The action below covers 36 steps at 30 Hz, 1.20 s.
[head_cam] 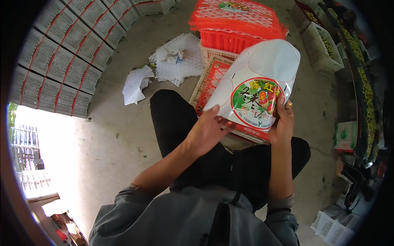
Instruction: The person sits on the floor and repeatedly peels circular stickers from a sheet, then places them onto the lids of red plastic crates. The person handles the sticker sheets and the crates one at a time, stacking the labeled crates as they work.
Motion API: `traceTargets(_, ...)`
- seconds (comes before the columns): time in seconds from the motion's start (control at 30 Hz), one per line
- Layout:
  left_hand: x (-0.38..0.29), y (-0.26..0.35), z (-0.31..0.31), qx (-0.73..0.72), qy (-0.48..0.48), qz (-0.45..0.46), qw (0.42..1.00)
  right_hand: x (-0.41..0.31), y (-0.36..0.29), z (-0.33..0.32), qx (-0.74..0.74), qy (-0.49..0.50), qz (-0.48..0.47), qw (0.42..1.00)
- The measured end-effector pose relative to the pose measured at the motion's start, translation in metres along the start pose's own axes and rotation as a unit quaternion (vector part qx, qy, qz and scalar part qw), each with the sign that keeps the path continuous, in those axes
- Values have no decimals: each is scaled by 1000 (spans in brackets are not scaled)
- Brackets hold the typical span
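A glossy white sheet of round stickers (271, 58), with a printed fruit label facing up, is bent between my hands above my knees. My left hand (206, 130) pinches its lower left corner between thumb and fingers. On the right edge, my right hand (281, 120) grips the sheet with the thumb on top of the label. Beneath the sheet lies a red plastic crate lid (212, 78) on a cream plastic crate (197, 92). Just beyond stands a red plastic crate (227, 41) with several red lids (237, 12) stacked on it.
White foam netting (181, 61) and crumpled white paper (137, 83) lie on the floor ahead left. Stacked grey crates with red straps (58, 55) stand farther left. At right are a white crate of green fruit (321, 46) and a long sorting trough (366, 98) of fruit.
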State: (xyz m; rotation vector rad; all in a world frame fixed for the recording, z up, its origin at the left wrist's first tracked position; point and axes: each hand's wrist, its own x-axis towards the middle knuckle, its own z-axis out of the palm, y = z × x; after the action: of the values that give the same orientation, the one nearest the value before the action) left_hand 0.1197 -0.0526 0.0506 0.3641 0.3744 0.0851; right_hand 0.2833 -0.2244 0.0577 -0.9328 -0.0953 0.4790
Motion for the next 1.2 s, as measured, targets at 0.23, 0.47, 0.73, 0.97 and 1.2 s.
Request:
traceTargets(0.23, 24, -6, 21, 138, 22, 168, 976, -9, -9, -12, -455, 131, -138, 870)
traceTargets(0.47, 7, -22, 45, 338, 62, 236, 909, -59, -8, 51, -522, -42, -220, 823)
traceTargets(0.73, -1, -11, 50, 433, 7, 247, 867, -63, -5, 67, -568, -56, -266, 777)
traceTargets(0.97, 2, -4, 36, 513, 8, 321, 796, -55, -11, 53, -543, -135, -117, 821)
traceTargets(1.2, 3, 3, 35, 373, 0, 315, 873, -43, -14, 52, -315, -111, 68, 940)
